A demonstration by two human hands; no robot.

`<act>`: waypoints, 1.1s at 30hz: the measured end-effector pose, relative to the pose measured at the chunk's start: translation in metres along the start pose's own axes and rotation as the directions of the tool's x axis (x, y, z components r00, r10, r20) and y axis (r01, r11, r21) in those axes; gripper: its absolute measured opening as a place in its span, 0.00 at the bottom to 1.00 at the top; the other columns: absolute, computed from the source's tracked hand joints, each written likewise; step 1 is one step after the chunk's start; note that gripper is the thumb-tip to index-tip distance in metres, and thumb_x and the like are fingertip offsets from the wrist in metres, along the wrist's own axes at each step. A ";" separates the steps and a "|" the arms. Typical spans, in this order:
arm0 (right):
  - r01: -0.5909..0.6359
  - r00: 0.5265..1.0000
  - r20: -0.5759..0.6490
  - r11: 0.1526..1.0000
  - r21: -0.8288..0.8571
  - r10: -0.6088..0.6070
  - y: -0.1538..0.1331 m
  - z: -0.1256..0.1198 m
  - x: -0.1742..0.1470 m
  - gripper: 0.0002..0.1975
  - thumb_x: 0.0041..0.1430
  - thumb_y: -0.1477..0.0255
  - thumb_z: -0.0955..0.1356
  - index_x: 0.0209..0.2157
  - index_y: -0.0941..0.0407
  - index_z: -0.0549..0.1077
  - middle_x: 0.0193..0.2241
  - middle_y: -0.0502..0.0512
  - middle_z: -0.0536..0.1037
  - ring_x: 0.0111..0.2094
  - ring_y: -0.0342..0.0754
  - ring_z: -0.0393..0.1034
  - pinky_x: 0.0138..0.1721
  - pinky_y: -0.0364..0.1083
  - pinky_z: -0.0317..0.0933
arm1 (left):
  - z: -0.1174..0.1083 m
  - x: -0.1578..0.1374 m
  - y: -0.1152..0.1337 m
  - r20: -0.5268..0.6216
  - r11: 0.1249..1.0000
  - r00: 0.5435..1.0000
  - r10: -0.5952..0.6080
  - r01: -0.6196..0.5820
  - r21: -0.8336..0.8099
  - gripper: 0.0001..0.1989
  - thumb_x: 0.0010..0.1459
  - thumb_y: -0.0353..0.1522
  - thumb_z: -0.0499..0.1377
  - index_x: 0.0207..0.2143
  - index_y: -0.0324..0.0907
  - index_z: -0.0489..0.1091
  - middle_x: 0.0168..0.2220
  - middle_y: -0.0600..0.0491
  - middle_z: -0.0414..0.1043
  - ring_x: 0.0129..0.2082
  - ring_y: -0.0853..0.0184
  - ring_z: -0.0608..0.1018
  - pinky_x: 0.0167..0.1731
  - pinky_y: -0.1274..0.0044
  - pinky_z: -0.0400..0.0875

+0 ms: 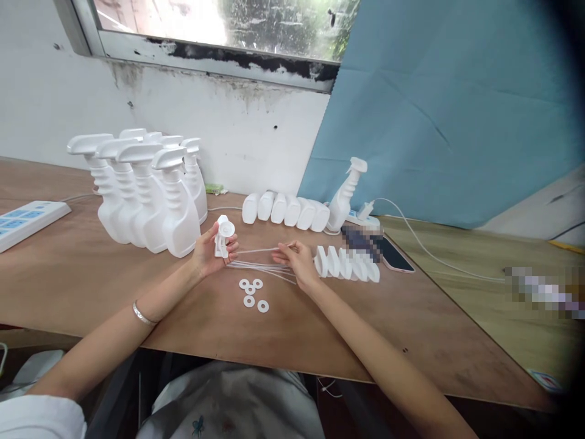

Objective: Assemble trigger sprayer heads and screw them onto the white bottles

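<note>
My left hand (206, 255) is closed around a white spray trigger head (223, 230), its round collar turned up toward me. My right hand (296, 261) pinches a thin white tube (256, 250), which stretches left toward the trigger head. Whether the tube's far end touches the head, I cannot tell. Below the two hands lies a loose bunch of similar thin tubes (262, 266) on the table. Several flat white ring washers (249, 301) are spread nearer to me. Just right of my right hand stands a row of curved white plastic pieces (347, 264).
White spray bottles (176, 207) stand grouped at the left. Behind my hands runs a row of white plastic pieces (292, 211), with one spray bottle (340, 201) at its right end. Power strips (31, 221), a phone (395, 255) and a white cable (425, 259) lie around the brown table (201, 329).
</note>
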State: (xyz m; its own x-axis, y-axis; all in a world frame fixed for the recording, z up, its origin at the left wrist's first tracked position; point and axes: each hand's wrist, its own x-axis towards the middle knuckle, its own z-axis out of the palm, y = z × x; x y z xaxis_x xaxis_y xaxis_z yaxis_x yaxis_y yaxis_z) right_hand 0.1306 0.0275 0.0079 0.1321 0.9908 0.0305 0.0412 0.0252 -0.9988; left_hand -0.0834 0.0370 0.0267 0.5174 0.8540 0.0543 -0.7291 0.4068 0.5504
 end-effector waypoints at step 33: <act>0.445 0.684 0.175 0.216 -0.869 -0.708 -0.021 -0.021 -0.037 0.10 0.58 0.68 0.58 0.35 0.58 0.66 0.26 0.55 0.71 0.25 0.45 0.65 0.24 0.42 0.52 | 0.001 0.004 -0.026 -0.270 0.938 0.949 -0.162 0.233 0.257 0.11 0.57 0.33 0.50 0.35 0.34 0.68 0.24 0.51 0.68 0.18 0.72 0.69 0.22 0.78 0.68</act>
State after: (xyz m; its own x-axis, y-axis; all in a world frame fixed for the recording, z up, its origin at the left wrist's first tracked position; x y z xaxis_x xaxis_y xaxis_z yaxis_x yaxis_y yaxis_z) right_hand 0.1456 -0.0125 0.0288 -0.1124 0.6836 0.7211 0.9283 0.3310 -0.1691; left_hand -0.0620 0.0299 0.0133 0.4886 0.8321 -0.2622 -0.4483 0.4973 0.7428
